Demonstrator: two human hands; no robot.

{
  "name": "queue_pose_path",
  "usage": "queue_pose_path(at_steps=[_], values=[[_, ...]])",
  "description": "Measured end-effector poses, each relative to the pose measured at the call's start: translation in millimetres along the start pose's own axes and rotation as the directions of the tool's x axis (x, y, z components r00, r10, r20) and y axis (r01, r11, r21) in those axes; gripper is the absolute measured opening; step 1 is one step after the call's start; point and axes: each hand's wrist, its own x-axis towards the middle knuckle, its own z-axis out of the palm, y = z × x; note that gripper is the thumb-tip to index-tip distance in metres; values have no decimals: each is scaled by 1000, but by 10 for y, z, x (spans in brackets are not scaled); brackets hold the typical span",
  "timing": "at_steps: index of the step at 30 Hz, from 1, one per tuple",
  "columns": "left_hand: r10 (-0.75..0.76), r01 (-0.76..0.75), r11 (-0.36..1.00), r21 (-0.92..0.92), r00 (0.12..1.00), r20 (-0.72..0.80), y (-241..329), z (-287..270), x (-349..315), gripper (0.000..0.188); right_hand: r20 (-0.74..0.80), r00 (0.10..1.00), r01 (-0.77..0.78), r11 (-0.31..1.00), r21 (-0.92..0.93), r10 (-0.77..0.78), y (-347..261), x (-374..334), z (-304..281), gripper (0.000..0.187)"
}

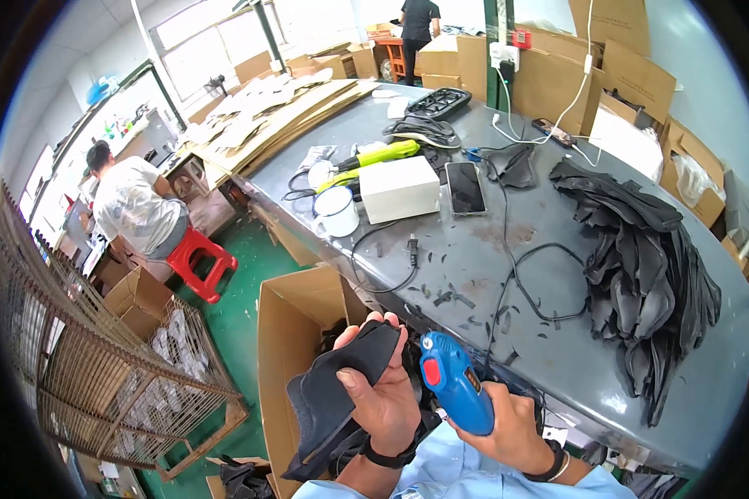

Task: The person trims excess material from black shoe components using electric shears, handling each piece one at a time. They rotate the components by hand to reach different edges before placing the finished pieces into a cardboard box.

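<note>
One dark sheet piece (318, 391) lies across left grip (389, 407) — thumb pinching it against fingers, lower part hanging left of wrist. Right grip (514, 426) wrapped around blue handheld tool (464, 387) with red button; tool's head near piece, apart from it. Grey surface (558, 366) carries heap of dark pieces (641, 266), white box (399, 191), mug (335, 214), phone (465, 190). Beyond — green floor (258, 249), person (137, 204) on red stool (204, 262).

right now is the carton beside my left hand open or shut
Open: the carton has no cover over its top, and dark pieces show inside.
</note>
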Motion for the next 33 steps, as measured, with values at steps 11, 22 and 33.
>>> queue_pose_path(at_steps=[11,22,33], values=[[107,-97,987,125,991,-78,-61,-37,-15,59,2,992,129,990,-51,-129,-73,-10,32,59],[-84,65,968,243,994,68,163,-179,97,50,-4,992,127,990,-52,-128,-45,8,-20,53],[-232,167,918,360,962,146,373,-182,251,34,50,992,120,993,-2,-120,43,-13,-44,58]])
